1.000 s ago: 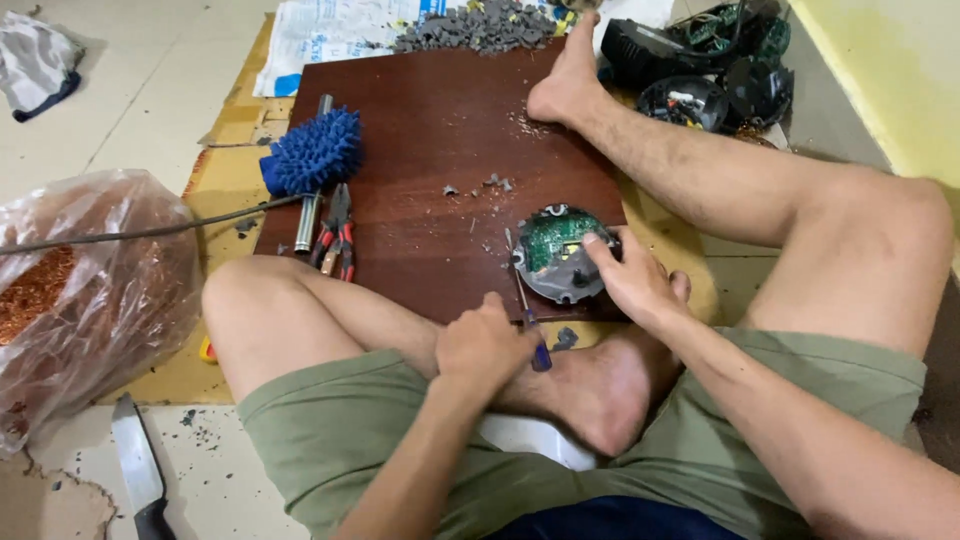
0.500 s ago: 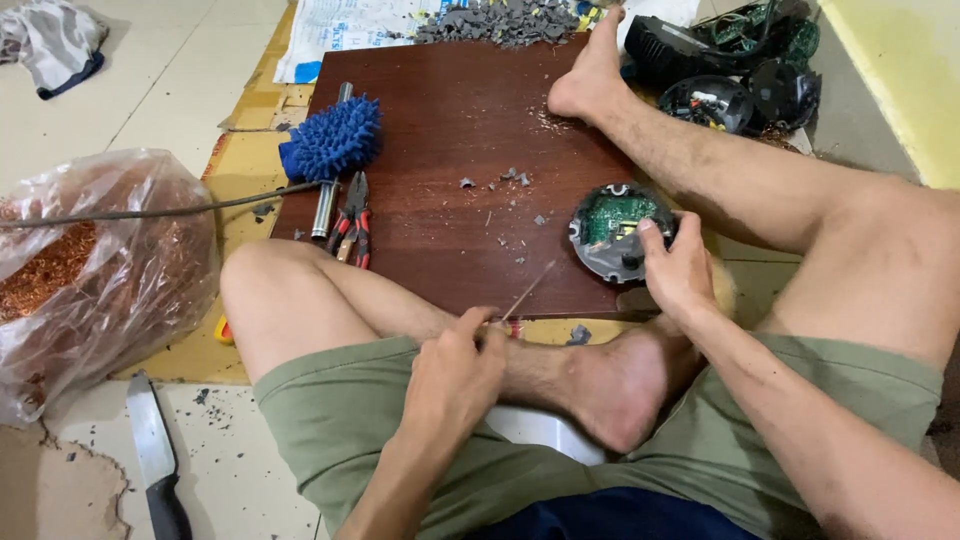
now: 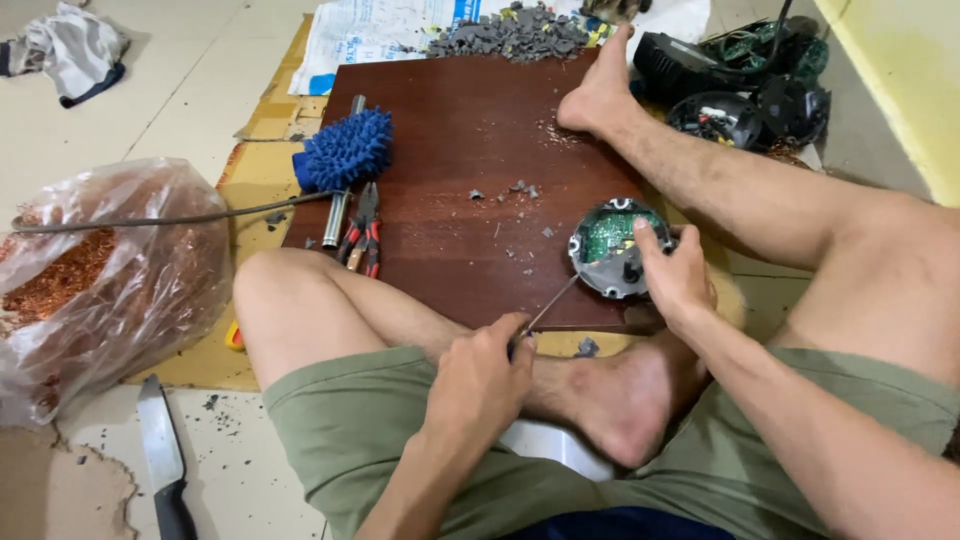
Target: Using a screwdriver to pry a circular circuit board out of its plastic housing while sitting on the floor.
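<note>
I sit on the floor with a dark brown wooden board (image 3: 450,150) in front of me. My right hand (image 3: 675,275) grips a round grey device (image 3: 610,250) with a green circuit board inside, resting on the board's near right edge. A thin screwdriver (image 3: 548,310) is held in my left hand (image 3: 480,375); its tip points at the device's lower left rim. My left leg is folded under the board's near edge and my right foot (image 3: 600,95) rests on the far right of the board.
A blue fluffy brush (image 3: 345,150), a metal tube and red-handled pliers (image 3: 362,235) lie at the board's left. A clear bag of copper wire (image 3: 90,270) sits left, a knife (image 3: 160,455) near it. Grey rubble (image 3: 510,35) and black electronic parts (image 3: 740,85) lie beyond.
My left hand drew back from the device's rim, then swung the screwdriver tip toward it again. The device and my right hand shifted right on the board.
</note>
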